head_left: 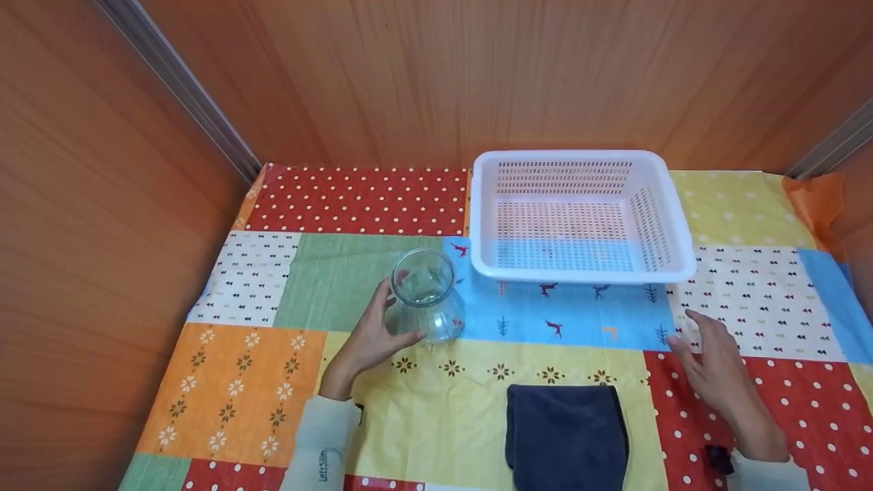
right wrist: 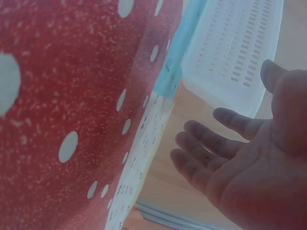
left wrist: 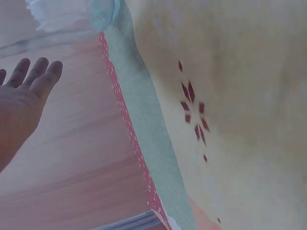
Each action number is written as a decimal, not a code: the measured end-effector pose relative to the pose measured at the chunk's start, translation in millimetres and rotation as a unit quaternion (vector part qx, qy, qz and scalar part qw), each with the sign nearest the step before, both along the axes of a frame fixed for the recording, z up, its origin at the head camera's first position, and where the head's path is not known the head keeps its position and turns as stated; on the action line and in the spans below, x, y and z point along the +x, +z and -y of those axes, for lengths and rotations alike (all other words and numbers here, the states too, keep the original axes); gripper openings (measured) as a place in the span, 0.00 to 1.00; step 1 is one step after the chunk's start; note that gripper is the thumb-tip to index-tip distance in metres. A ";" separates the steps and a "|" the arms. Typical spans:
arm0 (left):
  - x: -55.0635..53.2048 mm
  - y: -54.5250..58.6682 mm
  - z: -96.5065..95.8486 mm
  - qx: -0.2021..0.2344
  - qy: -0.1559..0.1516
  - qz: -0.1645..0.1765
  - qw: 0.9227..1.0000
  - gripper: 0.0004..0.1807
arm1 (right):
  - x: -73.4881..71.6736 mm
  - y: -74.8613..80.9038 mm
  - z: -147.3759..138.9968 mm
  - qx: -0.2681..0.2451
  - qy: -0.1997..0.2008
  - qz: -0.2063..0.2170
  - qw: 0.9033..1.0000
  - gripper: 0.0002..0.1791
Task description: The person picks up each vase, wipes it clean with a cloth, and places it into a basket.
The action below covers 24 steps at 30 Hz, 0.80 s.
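Note:
A clear glass vase (head_left: pixel 436 314) with a wide round rim and a narrowed neck stands upright left of the table's middle. My left hand (head_left: pixel 375 334) is at its left side, thumb toward the front and fingers toward the back; whether they touch the glass I cannot tell. In the left wrist view the fingers (left wrist: pixel 41 76) are extended, and a bit of the vase (left wrist: pixel 103 14) shows at the top. Over the red dotted patch at the right, my right hand (head_left: pixel 719 372) is spread and holds nothing. A folded dark grey cloth (head_left: pixel 566 436) lies between the hands, nearer me.
Behind and right of the vase is a white perforated plastic basket (head_left: pixel 580 274), with nothing visible inside. The patchwork tablecloth (head_left: pixel 252 382) covers the table. Wood-grain panels (head_left: pixel 409 82) close in the back and sides. Orange fabric (head_left: pixel 818 211) bunches at the far right corner.

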<state>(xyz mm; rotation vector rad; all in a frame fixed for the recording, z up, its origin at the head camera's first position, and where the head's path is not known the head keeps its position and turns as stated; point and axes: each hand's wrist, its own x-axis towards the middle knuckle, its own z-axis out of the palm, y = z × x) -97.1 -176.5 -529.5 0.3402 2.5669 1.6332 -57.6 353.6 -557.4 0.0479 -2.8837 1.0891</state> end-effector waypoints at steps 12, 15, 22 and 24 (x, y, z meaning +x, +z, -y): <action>-2.4 2.3 -18.2 -0.012 0.035 -0.018 0.999 0.52 | -7.9 12.0 13.8 -0.026 -0.015 -0.051 0.998 0.49; -2.2 3.2 -20.1 -0.016 0.049 -0.014 0.999 0.51 | -11.0 16.6 17.9 -0.030 -0.019 -0.065 0.997 0.51; -2.0 5.3 -24.9 -0.016 0.075 -0.015 0.997 0.51 | -19.9 25.5 29.0 0.003 -0.026 -0.108 0.994 0.53; -2.1 5.0 -25.8 -0.015 0.080 -0.015 0.997 0.50 | -22.8 27.0 32.2 0.022 -0.025 -0.123 0.992 0.52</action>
